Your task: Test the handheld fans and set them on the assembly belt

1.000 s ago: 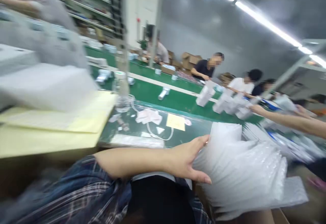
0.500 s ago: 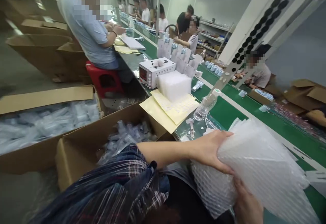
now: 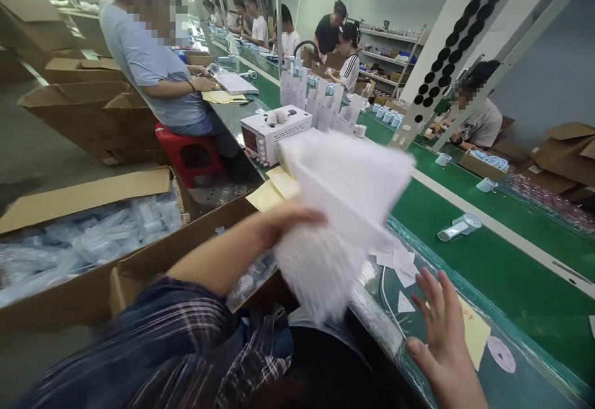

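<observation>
My left hand (image 3: 292, 220) grips a stack of white bubble wrap sheets (image 3: 339, 192), blurred by motion, lifted over the table's near edge. The sheets fan out away from me and hide the pile of foam-like sheets and part of the yellow papers (image 3: 267, 193) behind them. My right hand (image 3: 444, 328) is raised above the table at the lower right, holding nothing, with its fingers spread. Close to it lie a yellow note (image 3: 475, 334), a round pinkish label (image 3: 501, 354) and several white paper scraps (image 3: 403, 266).
A box of bagged parts (image 3: 93, 235) stands at left, beside another open carton (image 3: 186, 245). A white power supply (image 3: 274, 133) sits on the table. The green conveyor (image 3: 511, 254) carries a white device (image 3: 460, 227). A co-worker in light blue (image 3: 153, 68) sits on a red stool (image 3: 190, 158).
The bubble wrap sheets have swung left in my left hand, away from the right side of the table. My right hand has let go of them and opened. A device has appeared on the conveyor.
</observation>
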The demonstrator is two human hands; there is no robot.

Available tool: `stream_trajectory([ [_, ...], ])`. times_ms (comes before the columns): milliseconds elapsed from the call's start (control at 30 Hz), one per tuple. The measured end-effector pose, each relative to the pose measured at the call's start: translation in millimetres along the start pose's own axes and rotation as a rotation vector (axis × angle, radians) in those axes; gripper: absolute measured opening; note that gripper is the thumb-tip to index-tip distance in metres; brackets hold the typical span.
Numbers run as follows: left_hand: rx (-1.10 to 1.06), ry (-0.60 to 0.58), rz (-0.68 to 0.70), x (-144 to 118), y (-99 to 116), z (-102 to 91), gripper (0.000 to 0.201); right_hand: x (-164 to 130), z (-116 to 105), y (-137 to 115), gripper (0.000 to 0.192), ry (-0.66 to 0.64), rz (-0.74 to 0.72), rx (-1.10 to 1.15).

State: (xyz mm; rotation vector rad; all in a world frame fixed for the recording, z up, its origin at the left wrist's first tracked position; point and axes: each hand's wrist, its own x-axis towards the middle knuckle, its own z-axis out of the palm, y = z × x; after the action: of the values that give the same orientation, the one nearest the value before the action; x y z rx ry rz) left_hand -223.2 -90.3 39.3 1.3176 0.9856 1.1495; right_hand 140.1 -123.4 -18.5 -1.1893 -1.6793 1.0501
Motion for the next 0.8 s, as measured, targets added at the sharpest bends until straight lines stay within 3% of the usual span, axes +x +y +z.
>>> stream_trajectory([
  [100,0.183,0.206,0.079,20.0,66.4,-73.8,0.088,-5.2,-14.3,7.3,0.093,0.071,0.17,0.0],
  [133,0.277,0.248,0.087,36.2,85.5,-91.2,0.087,-6.9,-18.9,12.2,0.09,0.086,0.216,0.0],
  [200,0.445,0.243,-0.031,78.0,112.1,-110.6,0.087,-10.7,-25.3,21.8,0.088,0.097,0.272,-0.035],
  [267,0.52,0.201,-0.156,123.4,122.2,-111.9,0.083,-15.4,-27.8,28.4,0.088,0.078,0.305,-0.101],
  [367,0.778,0.159,-0.436,178.9,115.7,-96.2,0.069,-24.6,-28.7,35.2,0.086,0.034,0.33,-0.158],
  [500,1.023,0.13,-0.681,214.4,100.1,-76.5,0.049,-38.9,-32.8,54.0,0.085,0.041,0.339,-0.149],
  [600,0.989,0.109,-0.746,220.5,95.6,-72.5,0.042,-48.6,-38.4,74.2,0.082,0.07,0.326,-0.1],
  [800,0.968,0.28,-0.642,234.1,98.0,-69.6,0.056,-55.2,-45.5,92.6,0.07,0.042,0.288,-0.033],
])
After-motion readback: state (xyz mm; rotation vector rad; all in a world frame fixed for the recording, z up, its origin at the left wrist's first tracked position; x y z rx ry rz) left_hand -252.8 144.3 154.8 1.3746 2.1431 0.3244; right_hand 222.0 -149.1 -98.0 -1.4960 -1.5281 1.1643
